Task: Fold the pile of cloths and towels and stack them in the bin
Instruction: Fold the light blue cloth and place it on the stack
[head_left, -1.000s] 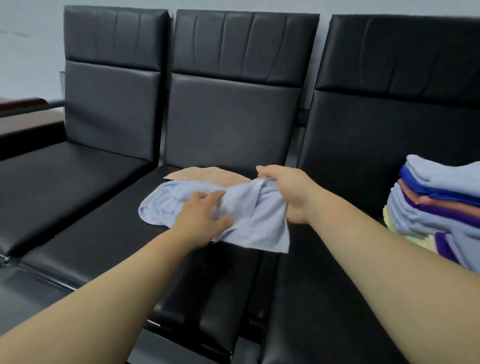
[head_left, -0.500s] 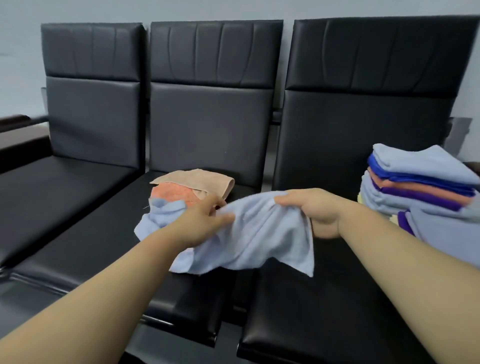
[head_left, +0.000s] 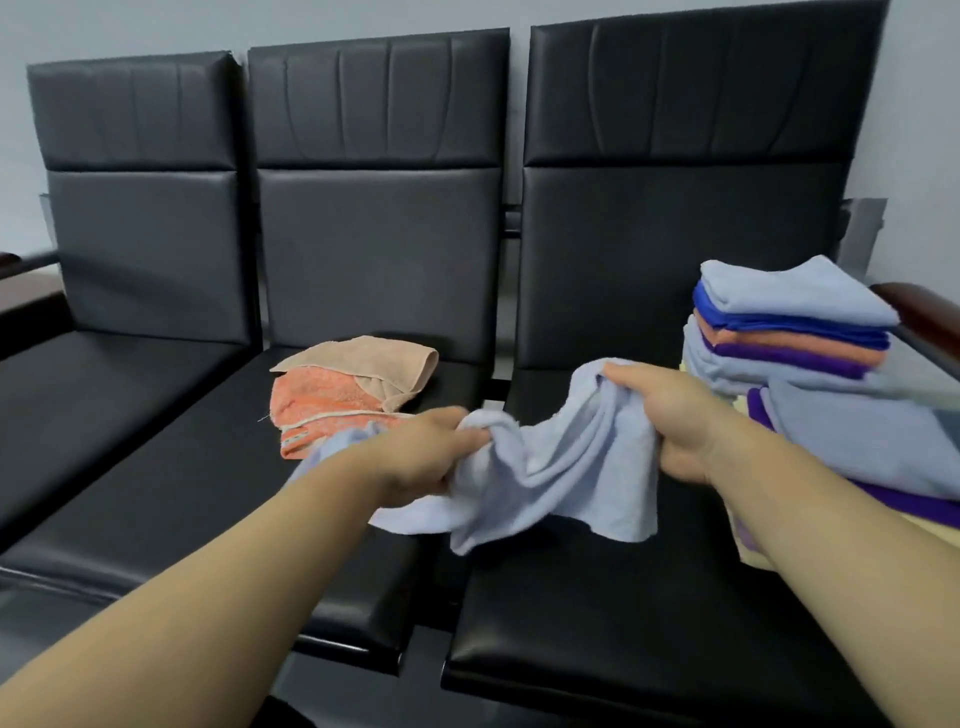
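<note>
Blue cloth lifted off the loose towels and carried right, gripped in both hands

Since a second ago the pale blue cloth (head_left: 561, 467) has come up off the two towels it lay over and shifted right. It now hangs above the gap between the middle and right seats. The view has swung right too, showing more of the folded stack.

From left to right: a row of three black padded chairs (head_left: 156, 415), smooth and slightly shiny like faux leather, with stitched panels on the backrests. On the middle seat lie two unfolded towels, touching. One is an orange towel (head_left: 327, 400), nubbly terry with a pale stripe near its hem, and a tan towel (head_left: 363, 361) is draped over its far edge. Just in front, the left hand (head_left: 426, 452) has its fingers curled tight round a bunched edge of the blue cloth. The cloth is thin, soft and limp, sagging in loose folds between the hands. The right hand (head_left: 670, 415) clutches the opposite edge, fingers and thumb closed on a gathered handful. Further right, on the right seat, sits a slightly uneven stack of folded cloths (head_left: 789, 332) in pale blue, dark blue, peach, purple and pale yellow. A dark brown armrest (head_left: 919, 312) shows behind it. No bin is in view.

The step in hand seems to be opening out this cloth before folding it. Next the hands probably need to find its corners and pull it flat and square. Being so floppy, it will likely crumple unless held taut
</note>
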